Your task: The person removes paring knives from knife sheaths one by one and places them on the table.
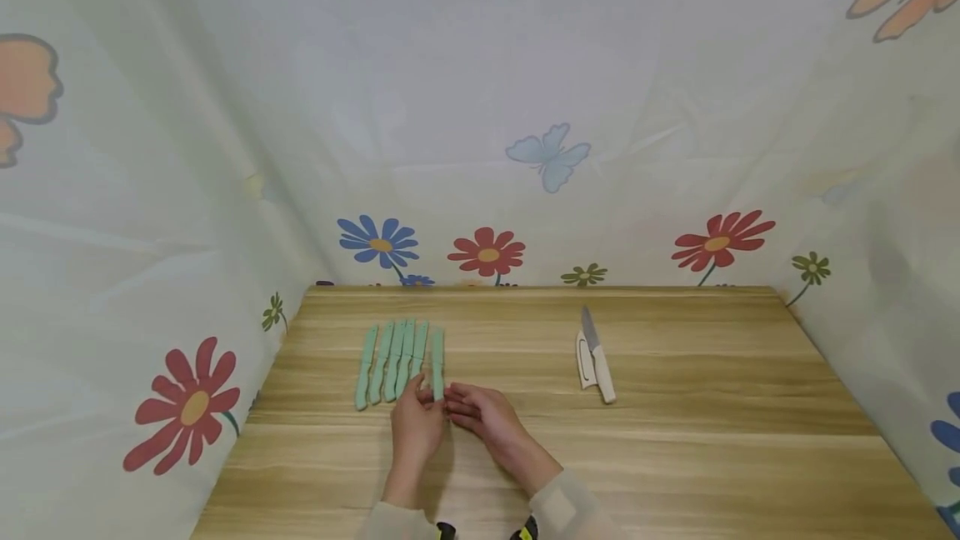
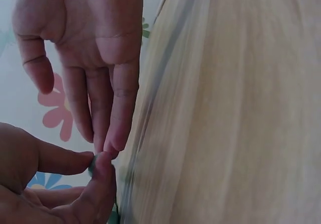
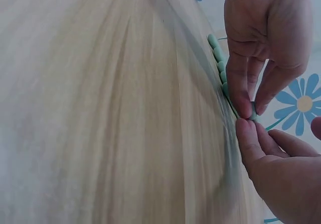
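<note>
Our two forearms, in pale sleeves, enter from 6 o'clock and angle toward each other, the hands meeting near the middle. Our left hand [image 1: 416, 427] sits at 9 o'clock of the pair, palm turned inward, thumb raised toward 12 o'clock, fingertips [image 3: 243, 106] pinched together and pointing down. Our right hand [image 1: 480, 415] lies at 3 o'clock, fingers reaching toward 9 o'clock, thumb and forefinger tips [image 2: 103, 166] pressed together against the left hand's fingertips.

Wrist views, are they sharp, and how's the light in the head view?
Head view: soft, even light, faint shadows under the hands, wide-angle bending of the curtain walls. Left wrist view: the table is smeared and blurry. Right wrist view: the fingers are fairly sharp, the wood grain streaked.
</note>
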A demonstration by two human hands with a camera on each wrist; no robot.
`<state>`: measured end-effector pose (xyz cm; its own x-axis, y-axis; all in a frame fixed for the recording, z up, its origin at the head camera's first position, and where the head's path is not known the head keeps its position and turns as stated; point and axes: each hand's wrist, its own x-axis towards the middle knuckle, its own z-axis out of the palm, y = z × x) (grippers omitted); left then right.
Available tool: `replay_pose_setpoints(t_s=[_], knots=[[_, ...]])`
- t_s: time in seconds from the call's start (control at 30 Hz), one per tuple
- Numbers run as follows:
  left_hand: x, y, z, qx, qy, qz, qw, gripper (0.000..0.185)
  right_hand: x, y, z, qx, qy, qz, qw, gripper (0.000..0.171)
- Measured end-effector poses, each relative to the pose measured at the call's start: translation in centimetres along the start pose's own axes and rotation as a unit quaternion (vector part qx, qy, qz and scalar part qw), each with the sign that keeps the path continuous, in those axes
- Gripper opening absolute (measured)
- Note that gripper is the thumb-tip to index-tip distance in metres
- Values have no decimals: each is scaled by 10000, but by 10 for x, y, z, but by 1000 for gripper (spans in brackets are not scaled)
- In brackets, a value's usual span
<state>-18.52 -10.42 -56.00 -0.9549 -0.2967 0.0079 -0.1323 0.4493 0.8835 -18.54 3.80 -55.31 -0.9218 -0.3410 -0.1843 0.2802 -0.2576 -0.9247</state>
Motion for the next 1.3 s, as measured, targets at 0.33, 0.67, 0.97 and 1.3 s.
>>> replay_pose_setpoints(t_s=[0.33,0.67,0.97,1.3], knots=[[-2,-2,-2,-609,-824,-120,9947,67,-8,-2,-7,-363,258,-229,9987,52],[-12,4,1,-808,-1660,229,9825,63,-12,-1,-17,-1035,808,-495,9901,36],[-19,8,10,-964,-2018,226,9744,64,-16,2,-29,-1457,1302,-506,9794,35],[-27,14,17,-1111,-2095,89,9714,63,-23,-1,-38,-1413,1586,-352,9765,33]])
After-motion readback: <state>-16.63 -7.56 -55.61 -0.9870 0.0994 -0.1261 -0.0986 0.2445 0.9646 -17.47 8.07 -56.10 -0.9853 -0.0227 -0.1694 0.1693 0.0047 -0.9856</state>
